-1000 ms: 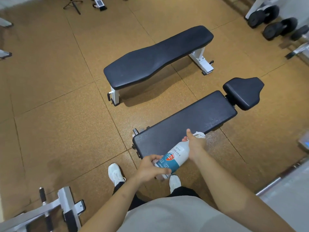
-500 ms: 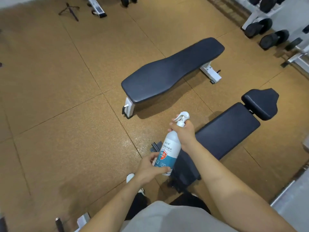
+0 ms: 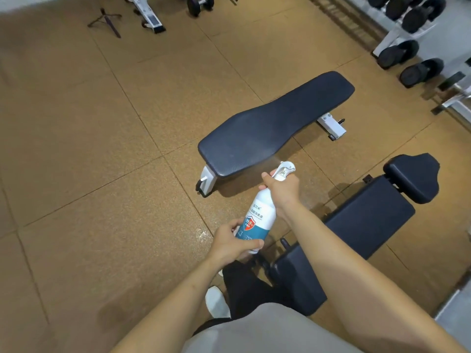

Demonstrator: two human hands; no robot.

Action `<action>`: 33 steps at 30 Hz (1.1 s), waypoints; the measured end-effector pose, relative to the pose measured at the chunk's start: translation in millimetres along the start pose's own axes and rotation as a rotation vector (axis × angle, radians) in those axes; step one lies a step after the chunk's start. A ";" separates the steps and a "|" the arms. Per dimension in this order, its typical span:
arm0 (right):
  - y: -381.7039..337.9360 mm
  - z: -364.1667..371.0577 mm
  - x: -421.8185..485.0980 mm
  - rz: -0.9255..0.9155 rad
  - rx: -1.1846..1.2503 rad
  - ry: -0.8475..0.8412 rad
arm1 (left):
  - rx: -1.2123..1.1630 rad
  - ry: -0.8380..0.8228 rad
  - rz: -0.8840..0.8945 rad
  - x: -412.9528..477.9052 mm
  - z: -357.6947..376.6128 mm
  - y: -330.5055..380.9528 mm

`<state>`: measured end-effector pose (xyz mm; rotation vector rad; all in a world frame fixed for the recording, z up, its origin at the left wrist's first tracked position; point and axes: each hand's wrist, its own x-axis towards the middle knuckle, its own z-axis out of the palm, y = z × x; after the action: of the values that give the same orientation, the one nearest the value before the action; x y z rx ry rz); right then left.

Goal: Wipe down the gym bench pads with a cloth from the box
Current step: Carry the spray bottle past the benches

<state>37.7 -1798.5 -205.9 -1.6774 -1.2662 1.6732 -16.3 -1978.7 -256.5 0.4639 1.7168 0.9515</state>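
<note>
Right hand (image 3: 284, 191) grips the bottle (image 3: 258, 216) neck, left hand (image 3: 230, 247) grips its base (nozzle toward the far bench (image 3: 272, 124)).

1. Flat pad (image 3: 275, 123): dark, textured, wider at its near end, lying diagonally.
2. Long pad (image 3: 362, 225): dark, at near right, with a small pad (image 3: 413, 177) just beyond its far end.
3. Bottle (image 3: 257, 217): white and teal, tilted, its nozzle towards the flat pad.
</note>
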 end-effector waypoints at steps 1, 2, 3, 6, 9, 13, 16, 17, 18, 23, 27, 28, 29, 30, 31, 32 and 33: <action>-3.9 6.7 10.6 0.017 0.009 0.014 | 0.014 -0.006 -0.006 10.9 -7.3 7.2; -7.2 13.6 23.0 0.030 0.010 0.016 | 0.035 -0.010 -0.007 23.4 -14.3 14.0; -12.3 20.7 35.1 0.039 0.011 0.012 | 0.055 -0.011 -0.003 36.8 -20.8 21.1; -31.1 38.4 71.8 0.034 0.048 0.001 | 0.105 -0.011 -0.031 75.6 -36.6 42.5; -46.8 51.3 105.2 0.093 0.066 0.034 | 0.148 -0.034 -0.047 109.2 -51.3 66.0; -62.2 64.1 142.1 0.187 0.116 0.075 | 0.142 -0.065 -0.051 149.5 -69.6 91.9; -72.8 72.0 161.8 0.176 0.194 0.039 | 0.152 -0.083 -0.067 168.7 -79.0 104.9; -76.1 75.1 167.7 0.174 0.206 0.043 | 0.156 -0.089 -0.064 174.9 -81.7 109.3; -79.2 78.7 173.7 0.184 0.203 0.063 | 0.165 -0.095 -0.062 182.2 -85.2 113.8; -93.2 98.4 196.8 0.203 0.191 0.200 | 0.203 -0.152 -0.069 220.4 -111.2 133.2; -108.8 118.1 209.3 0.161 0.290 0.215 | 0.195 -0.219 -0.075 251.9 -134.1 143.3; -113.9 124.7 211.2 0.152 0.297 0.237 | 0.189 -0.239 -0.073 259.6 -141.3 145.4; -117.9 132.2 212.9 0.149 0.297 0.263 | 0.194 -0.260 -0.071 267.0 -149.6 147.9; -121.4 140.5 214.4 0.157 0.289 0.296 | 0.200 -0.288 -0.065 274.0 -159.3 151.1; -124.9 149.7 215.2 0.167 0.283 0.329 | 0.205 -0.319 -0.052 281.1 -170.8 153.4; -127.3 159.4 215.9 0.174 0.284 0.362 | 0.212 -0.352 -0.040 288.6 -183.8 155.7; -130.1 169.9 216.2 0.180 0.300 0.391 | 0.219 -0.383 -0.027 296.7 -197.9 158.3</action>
<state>-194.2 -1604.5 -239.9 -1.8515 -0.6651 1.4473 -327.5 -1746.0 -292.0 0.7156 1.4756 0.6094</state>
